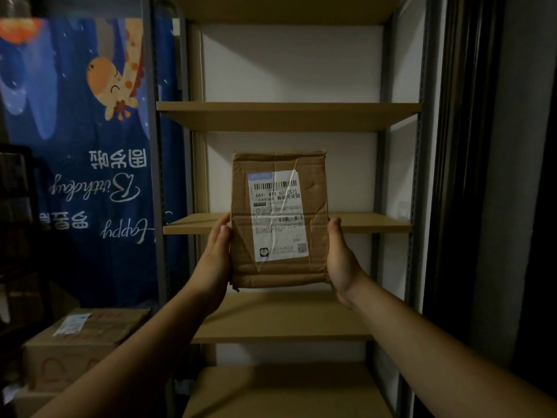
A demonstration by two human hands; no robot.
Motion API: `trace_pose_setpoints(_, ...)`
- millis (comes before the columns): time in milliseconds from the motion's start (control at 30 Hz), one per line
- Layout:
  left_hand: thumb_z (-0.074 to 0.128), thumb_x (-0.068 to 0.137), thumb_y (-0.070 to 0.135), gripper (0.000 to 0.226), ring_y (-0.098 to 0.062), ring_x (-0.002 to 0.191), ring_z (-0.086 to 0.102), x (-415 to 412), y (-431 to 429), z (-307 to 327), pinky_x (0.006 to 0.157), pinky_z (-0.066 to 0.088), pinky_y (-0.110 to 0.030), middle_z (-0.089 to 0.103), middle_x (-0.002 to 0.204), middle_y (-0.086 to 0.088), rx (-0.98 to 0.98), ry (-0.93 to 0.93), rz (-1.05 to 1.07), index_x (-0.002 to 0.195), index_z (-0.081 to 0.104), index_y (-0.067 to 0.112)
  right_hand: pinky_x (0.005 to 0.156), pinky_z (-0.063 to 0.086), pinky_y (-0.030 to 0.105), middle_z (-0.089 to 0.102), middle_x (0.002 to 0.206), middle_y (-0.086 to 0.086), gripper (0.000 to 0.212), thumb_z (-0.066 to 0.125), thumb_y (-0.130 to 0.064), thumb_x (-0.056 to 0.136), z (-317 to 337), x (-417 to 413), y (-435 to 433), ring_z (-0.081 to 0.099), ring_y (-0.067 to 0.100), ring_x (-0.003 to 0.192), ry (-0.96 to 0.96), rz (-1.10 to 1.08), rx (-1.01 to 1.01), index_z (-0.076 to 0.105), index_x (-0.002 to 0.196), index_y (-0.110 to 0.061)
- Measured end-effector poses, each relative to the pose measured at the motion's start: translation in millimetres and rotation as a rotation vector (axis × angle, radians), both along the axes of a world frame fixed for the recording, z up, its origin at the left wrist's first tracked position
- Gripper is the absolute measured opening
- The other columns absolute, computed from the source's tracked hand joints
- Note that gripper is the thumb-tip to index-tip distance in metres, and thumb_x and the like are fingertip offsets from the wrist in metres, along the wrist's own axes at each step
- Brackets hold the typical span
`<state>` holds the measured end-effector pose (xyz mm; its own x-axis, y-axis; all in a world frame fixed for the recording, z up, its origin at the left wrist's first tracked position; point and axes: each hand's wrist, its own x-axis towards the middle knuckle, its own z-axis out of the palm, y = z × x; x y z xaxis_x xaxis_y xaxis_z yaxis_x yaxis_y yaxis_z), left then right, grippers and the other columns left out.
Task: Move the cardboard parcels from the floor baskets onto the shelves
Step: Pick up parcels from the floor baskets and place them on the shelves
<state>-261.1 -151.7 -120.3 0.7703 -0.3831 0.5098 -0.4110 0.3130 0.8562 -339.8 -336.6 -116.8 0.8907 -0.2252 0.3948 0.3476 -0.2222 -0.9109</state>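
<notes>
Before the shelves (287, 116), left hand (215, 260) and right hand (342, 260) clamp parcel (278, 218) sides; keep level, slide fully onto shelf board.

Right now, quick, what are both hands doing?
Left hand: holding the parcel by its left side.
Right hand: holding the same parcel by its right side.

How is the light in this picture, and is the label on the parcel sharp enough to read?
Head view: the room is dim, darkest at the right edge; the parcel, held between the left hand and the right hand, is lit best; the label shows sharp large print, blurred small print, and a streak of glare across its middle.
</notes>
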Motion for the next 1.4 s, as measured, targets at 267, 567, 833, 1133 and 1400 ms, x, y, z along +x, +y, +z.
trace_pose_setpoints(267,0.046,0.096,0.024,0.036,-0.018,0.103,0.067,-3,6,2,0.082,0.057,-0.039,0.066,0.117,0.003,0.080,0.005,-0.039,0.127,0.045,0.042,0.084,0.056,0.031,0.066,0.114,-0.005,0.034,0.058,-0.032,0.094,12,-1,1,0.064,0.015,0.105,-0.094,-0.094,-0.041,0.045,0.126,-0.034)
trace_pose_setpoints(567,0.041,0.098,0.030,0.033,-0.014,0.104,0.065,-8,7,8,0.076,0.055,-0.031,0.062,0.118,0.008,0.096,-0.028,-0.031,0.124,0.043,0.050,0.069,0.052,0.013,0.066,0.103,-0.021,0.024,0.056,-0.027,0.097,16,-6,5,0.063,-0.004,0.091,-0.130,-0.077,-0.096,0.052,0.115,-0.042)
trace_pose_setpoints(833,0.055,0.085,0.048,0.058,-0.015,0.104,0.066,-11,25,8,0.081,0.055,-0.035,0.063,0.120,0.007,0.037,-0.038,-0.042,0.139,0.035,0.043,0.079,0.054,0.021,0.069,0.109,-0.013,0.023,0.053,-0.030,0.098,17,2,22,0.066,0.005,0.101,-0.140,-0.015,-0.060,0.057,0.120,-0.033)
trace_pose_setpoints(1133,0.029,0.102,0.036,0.030,-0.002,0.083,0.070,-16,103,-38,0.061,0.056,-0.021,0.070,0.101,0.014,0.043,0.155,0.258,0.123,0.048,0.043,0.089,0.055,0.036,0.068,0.111,-0.009,0.028,0.052,-0.032,0.098,-38,53,94,0.065,0.013,0.104,-0.021,0.187,0.000,0.053,0.126,-0.032)
trace_pose_setpoints(1400,0.056,0.089,0.042,0.047,-0.024,0.083,0.072,-1,207,-57,0.060,0.056,-0.036,0.067,0.106,-0.011,0.048,0.480,0.416,0.129,0.048,0.018,0.090,0.051,0.028,0.051,0.132,-0.006,0.045,0.044,-0.030,0.102,-66,100,189,0.054,0.014,0.117,-0.022,0.172,-0.042,0.034,0.146,-0.036)
